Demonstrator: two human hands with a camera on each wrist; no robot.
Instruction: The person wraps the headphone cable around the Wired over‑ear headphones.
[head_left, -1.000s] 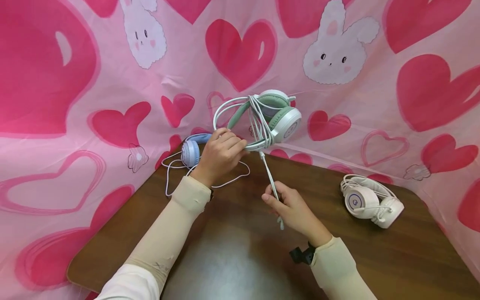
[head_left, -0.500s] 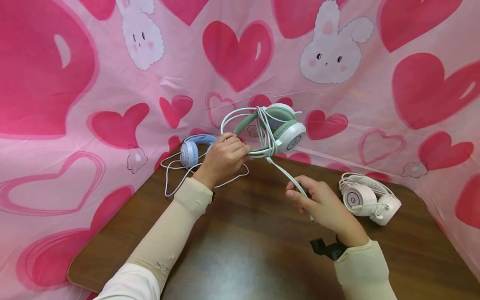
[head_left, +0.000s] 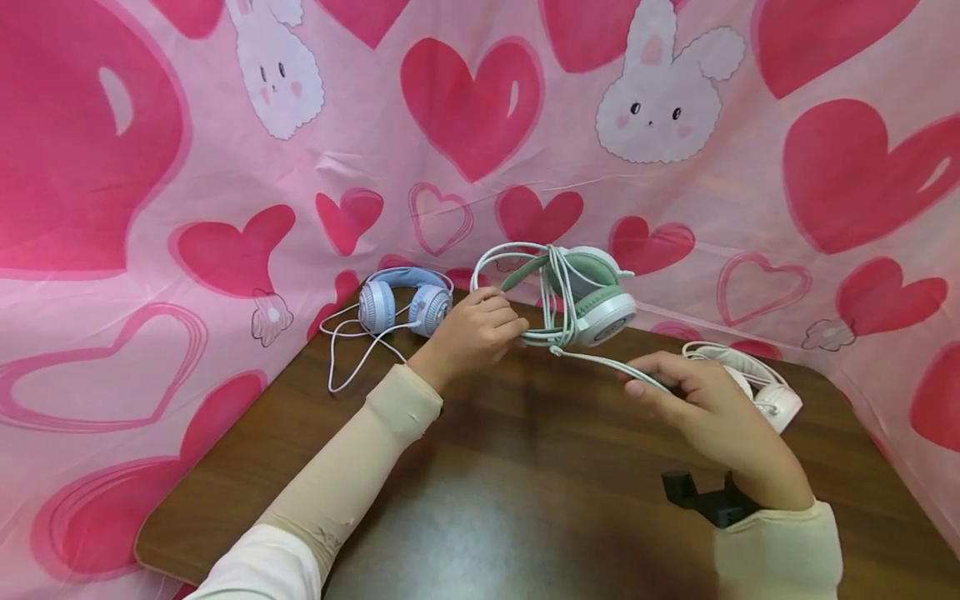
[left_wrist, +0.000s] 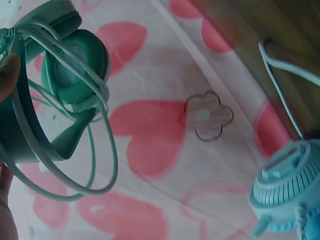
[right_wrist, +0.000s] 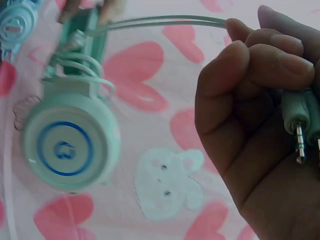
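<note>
My left hand grips the headband of a white and green pair of headphones, held up over the table's back edge. White cable is wound in several loops round the headband, close to the ear cups. From the knot under the loops, a doubled cable runs across to my right hand, which holds its end between curled fingers. In the right wrist view, metal audio plugs stick out below those fingers. The left wrist view has the headphones' cushioned ear cup and cable loops at upper left.
Blue headphones stand at the back left of the brown wooden table, their cable trailing in loops. White headphones lie at the back right, partly behind my right hand. A pink heart-patterned cloth hangs behind and beside the table.
My left hand has lowered the green and white headphones and shifted them right. My right hand has moved right with the cable end, so the cable swung from hanging steeply to nearly level.
</note>
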